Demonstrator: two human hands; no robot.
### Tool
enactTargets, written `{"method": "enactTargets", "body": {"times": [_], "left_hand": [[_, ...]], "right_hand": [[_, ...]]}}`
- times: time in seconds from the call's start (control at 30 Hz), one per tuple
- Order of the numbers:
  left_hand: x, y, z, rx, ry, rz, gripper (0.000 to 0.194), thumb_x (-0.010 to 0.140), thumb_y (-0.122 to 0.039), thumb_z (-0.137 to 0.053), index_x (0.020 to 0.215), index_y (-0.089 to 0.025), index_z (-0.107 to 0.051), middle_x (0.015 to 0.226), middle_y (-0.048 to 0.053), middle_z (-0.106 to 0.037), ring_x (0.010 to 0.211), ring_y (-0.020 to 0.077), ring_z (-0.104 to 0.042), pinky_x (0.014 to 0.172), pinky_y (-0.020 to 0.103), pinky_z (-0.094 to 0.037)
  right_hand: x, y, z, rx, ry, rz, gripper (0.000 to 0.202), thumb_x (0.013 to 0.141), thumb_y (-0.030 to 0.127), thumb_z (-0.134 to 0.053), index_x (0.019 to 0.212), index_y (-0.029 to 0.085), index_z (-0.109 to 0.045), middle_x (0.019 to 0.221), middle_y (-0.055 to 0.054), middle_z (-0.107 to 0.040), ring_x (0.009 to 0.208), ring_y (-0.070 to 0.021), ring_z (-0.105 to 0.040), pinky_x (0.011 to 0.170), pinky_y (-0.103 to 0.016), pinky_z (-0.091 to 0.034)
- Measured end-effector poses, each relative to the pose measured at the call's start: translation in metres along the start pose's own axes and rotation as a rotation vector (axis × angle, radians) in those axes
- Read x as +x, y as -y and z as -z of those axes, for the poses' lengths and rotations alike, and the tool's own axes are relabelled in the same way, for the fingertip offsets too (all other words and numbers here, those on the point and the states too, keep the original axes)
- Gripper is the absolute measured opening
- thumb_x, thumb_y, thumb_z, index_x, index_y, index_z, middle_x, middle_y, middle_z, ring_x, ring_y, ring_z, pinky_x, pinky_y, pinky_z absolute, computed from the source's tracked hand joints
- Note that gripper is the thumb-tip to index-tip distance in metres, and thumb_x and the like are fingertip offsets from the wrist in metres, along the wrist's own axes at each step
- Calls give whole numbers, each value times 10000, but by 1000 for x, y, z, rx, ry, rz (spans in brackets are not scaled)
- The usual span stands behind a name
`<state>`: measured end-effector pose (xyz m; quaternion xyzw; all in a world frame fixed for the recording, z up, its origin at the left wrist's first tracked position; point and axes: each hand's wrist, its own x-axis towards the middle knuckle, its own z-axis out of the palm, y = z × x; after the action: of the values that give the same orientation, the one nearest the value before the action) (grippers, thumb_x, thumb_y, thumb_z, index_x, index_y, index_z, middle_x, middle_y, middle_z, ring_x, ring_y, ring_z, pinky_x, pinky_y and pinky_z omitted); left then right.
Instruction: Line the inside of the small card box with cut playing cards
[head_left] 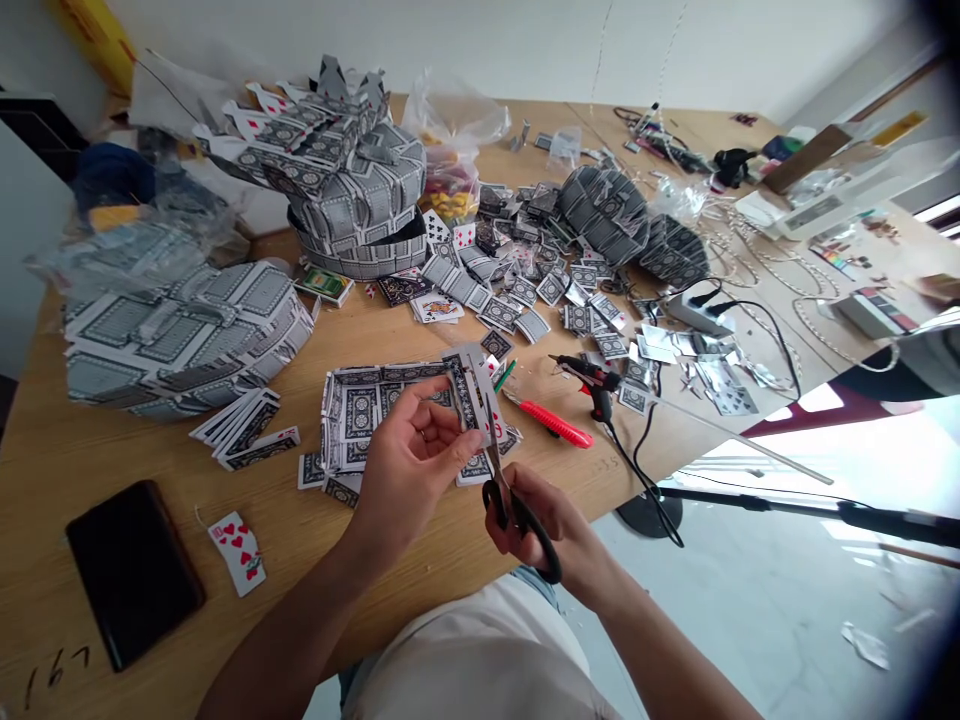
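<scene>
Between the thumb and fingers of my left hand (412,440) is a playing card (474,385), held up in front of me. My right hand (544,525) grips black-handled scissors (517,505), whose blades point up along the card's edge; whether they are cutting cannot be made out. Behind my left hand lies a shallow tray-like piece built of playing cards (352,378), partly covered by that hand. A red utility knife (555,422) and a black hot glue gun (592,380) rest to the right of the card.
Large structures made of cards (187,330) stand at left and back. Many loose cards (517,300) are scattered across the middle. A dark phone-like slab (135,570) and a ten of hearts (238,553) lie at front left. Black cables hang over the right table edge.
</scene>
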<state>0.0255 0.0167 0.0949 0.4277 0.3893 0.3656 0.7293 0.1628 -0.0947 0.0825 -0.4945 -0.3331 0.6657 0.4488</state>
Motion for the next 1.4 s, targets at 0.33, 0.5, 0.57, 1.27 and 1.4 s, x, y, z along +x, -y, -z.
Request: {"method": "enactTargets", "body": {"times": [0.33, 0.5, 0.57, 1.27, 1.4], "left_hand": [[1, 3, -1, -36, -21, 22, 580, 676, -217, -785, 1198, -190, -534, 787, -8, -662, 707, 108, -633, 669, 202, -531], [2, 5, -1, -19, -15, 15, 567, 697, -209, -766, 1206, -185, -517, 761, -17, -639, 706, 107, -628, 674, 202, -529], [2, 5, 0, -19, -14, 23, 575, 693, -206, -765, 1209, -185, -512, 756, -20, -635, 705, 107, -626, 672, 200, -526], [3, 19, 3, 429, -69, -147, 303, 956, -431, -440, 747, -210, -438, 605, -61, -437, 542, 91, -417, 518, 209, -349], [4, 24, 1, 517, -89, -190, 347, 965, -424, -414, 691, -213, -387, 558, -68, -382, 511, 92, -379, 511, 221, -307]], "right_hand": [[0, -3, -4, 37, -20, 14, 550, 678, 655, -734, 840, 209, -457, 665, 17, -524, 566, -90, -357, 502, -225, -272], [0, -14, -3, 59, -53, 35, 531, 688, 627, -747, 856, 205, -471, 671, 19, -540, 576, -89, -387, 517, -223, -289], [0, -17, -2, 70, -55, 38, 522, 692, 615, -752, 860, 203, -479, 671, 24, -536, 579, -85, -392, 526, -222, -290], [-1, -18, -5, 47, -132, -85, 530, 652, 583, -795, 829, 193, -481, 649, 52, -539, 561, -62, -397, 518, -211, -288], [1, -18, -6, 41, -130, -89, 525, 664, 581, -788, 821, 194, -471, 642, 59, -520, 569, -62, -398, 525, -212, -288]]}}
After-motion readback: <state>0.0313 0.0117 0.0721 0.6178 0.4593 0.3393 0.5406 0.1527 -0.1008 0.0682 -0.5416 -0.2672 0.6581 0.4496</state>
